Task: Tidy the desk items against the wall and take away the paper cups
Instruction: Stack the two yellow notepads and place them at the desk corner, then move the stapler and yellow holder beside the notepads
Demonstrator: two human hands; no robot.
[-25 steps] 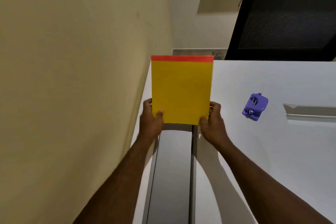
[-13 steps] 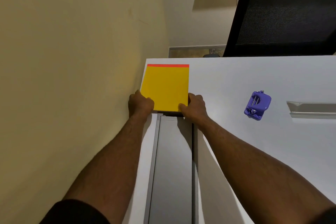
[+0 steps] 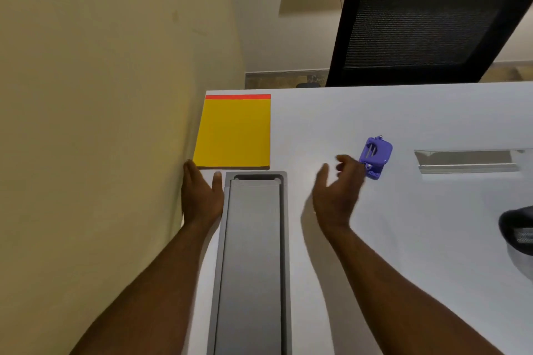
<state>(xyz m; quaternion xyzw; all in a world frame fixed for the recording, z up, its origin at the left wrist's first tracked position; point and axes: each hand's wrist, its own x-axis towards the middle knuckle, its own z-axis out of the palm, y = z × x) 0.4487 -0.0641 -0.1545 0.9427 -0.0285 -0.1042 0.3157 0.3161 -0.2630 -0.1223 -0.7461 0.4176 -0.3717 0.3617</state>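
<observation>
A yellow notepad (image 3: 234,131) with a red top strip lies flat in the desk's far left corner, its left edge against the wall. My left hand (image 3: 201,194) rests open on the desk just below the pad, beside the wall. My right hand (image 3: 336,192) hovers open over the white desk (image 3: 418,239), its fingertips close to a small purple hole punch (image 3: 375,157). No paper cups are in view.
A long grey cable-tray lid (image 3: 252,262) is set into the desk between my arms. A second grey slot (image 3: 465,161) lies at the right. A dark object (image 3: 517,229) sits at the right edge. A black mesh chair back (image 3: 427,17) stands behind the desk.
Both hands set the yellow notepad down in the corner and let go of it. My right hand has moved right toward the purple hole punch.
</observation>
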